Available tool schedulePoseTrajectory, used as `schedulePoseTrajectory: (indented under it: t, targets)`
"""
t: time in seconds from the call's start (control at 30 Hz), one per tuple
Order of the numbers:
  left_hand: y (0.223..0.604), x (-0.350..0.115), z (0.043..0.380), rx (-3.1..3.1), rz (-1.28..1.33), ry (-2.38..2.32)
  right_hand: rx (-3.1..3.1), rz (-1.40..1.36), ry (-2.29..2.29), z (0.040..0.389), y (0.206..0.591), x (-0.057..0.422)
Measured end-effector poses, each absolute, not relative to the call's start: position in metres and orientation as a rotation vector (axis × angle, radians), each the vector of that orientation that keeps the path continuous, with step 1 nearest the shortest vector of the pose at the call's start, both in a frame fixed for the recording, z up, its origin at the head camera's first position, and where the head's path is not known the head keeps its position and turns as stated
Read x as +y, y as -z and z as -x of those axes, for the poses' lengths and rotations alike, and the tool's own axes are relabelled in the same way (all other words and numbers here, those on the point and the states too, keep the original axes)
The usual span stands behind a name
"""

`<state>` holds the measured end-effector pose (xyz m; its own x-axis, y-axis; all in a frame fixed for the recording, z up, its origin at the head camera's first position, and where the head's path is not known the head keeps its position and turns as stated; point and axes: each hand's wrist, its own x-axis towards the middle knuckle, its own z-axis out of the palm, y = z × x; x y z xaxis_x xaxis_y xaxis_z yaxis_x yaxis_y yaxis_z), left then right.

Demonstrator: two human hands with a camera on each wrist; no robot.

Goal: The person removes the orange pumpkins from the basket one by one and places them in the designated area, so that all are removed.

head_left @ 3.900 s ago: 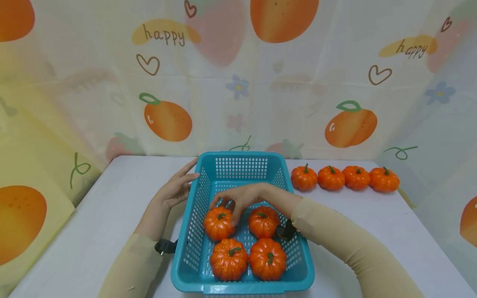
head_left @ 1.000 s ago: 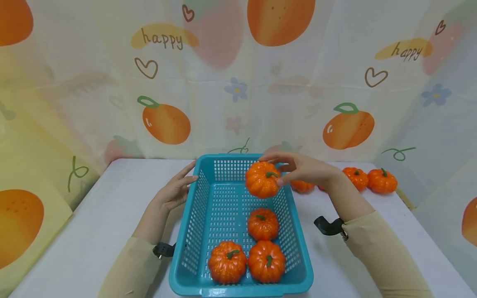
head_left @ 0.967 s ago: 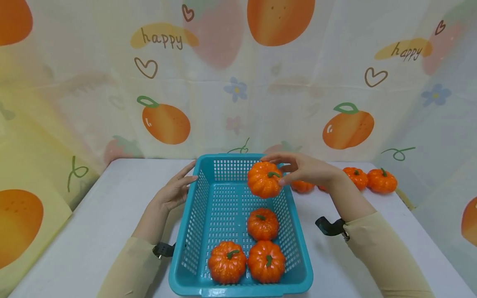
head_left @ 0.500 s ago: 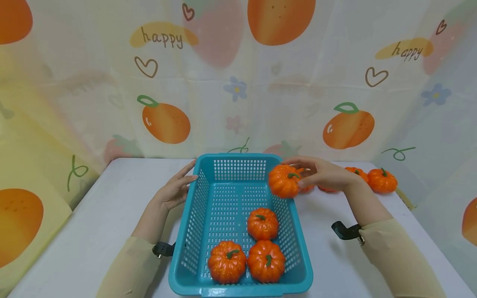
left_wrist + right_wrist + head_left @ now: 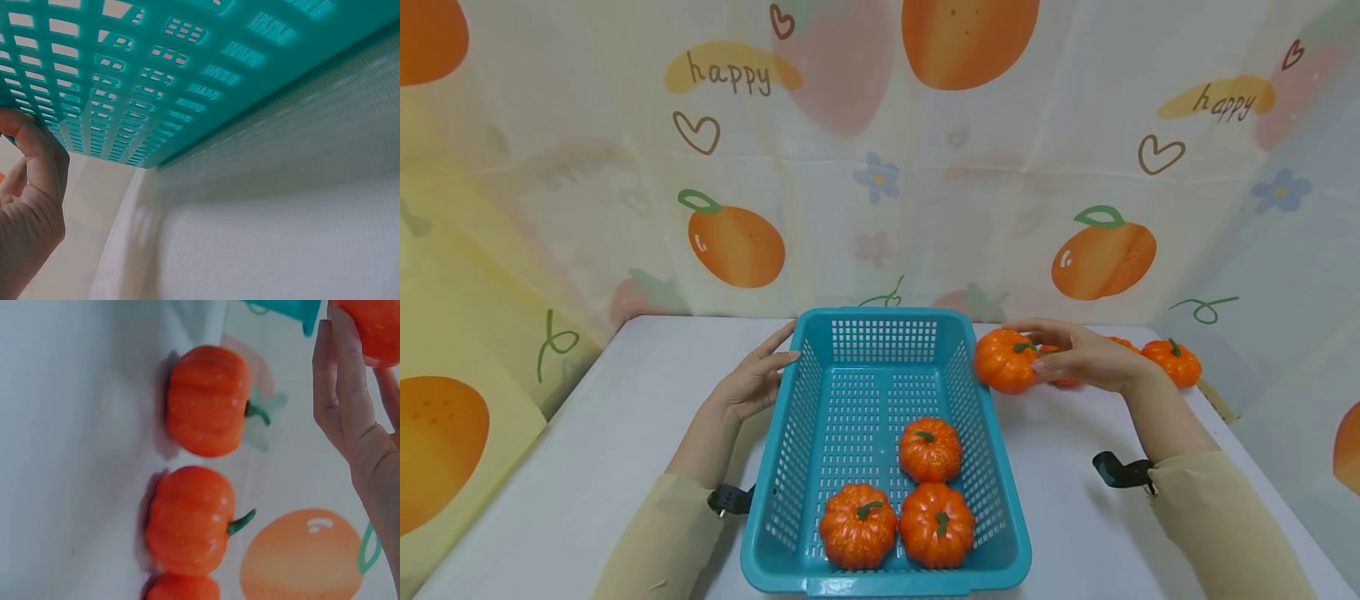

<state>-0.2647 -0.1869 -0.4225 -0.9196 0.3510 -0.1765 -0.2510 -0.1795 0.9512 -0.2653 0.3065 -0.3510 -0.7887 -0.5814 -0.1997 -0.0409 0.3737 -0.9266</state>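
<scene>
My right hand (image 5: 1078, 358) holds an orange toy pumpkin (image 5: 1006, 361) with a green stem between thumb and fingers, raised by the basket's right rim. That pumpkin (image 5: 375, 328) shows in part at the top right of the right wrist view. The fingers of my left hand (image 5: 752, 383) touch the left rim of the teal plastic basket (image 5: 895, 585); in the left wrist view they lie at its perforated wall (image 5: 119, 81). Three pumpkins stand in the basket: one near left (image 5: 858, 527), one near right (image 5: 937, 526) and one behind that (image 5: 930, 450).
Along the back right of the white table (image 5: 1060, 517) runs a row of pumpkins (image 5: 1172, 363), partly hidden by my right hand. Two of the row, an upper pumpkin (image 5: 208, 402) and a lower pumpkin (image 5: 189, 520), show well in the right wrist view. A printed cloth (image 5: 880, 225) hangs behind.
My right hand has lifted the pumpkin from the basket's left side and carried it right, past the right rim. The left hand and the basket stay put.
</scene>
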Motion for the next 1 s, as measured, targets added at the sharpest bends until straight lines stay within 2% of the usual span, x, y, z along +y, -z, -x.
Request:
schedulePoseTrajectory:
  t: [0.57,1.0]
  targets:
    - [0.42,-0.186,0.263,1.678,-0.104,-2.155,2.064,0.324,1.362,0.254,0.38,0.332]
    - [0.418,-0.186,0.262,1.676,-0.104,-2.163,2.055,0.366,1.272,0.248,0.4,0.336]
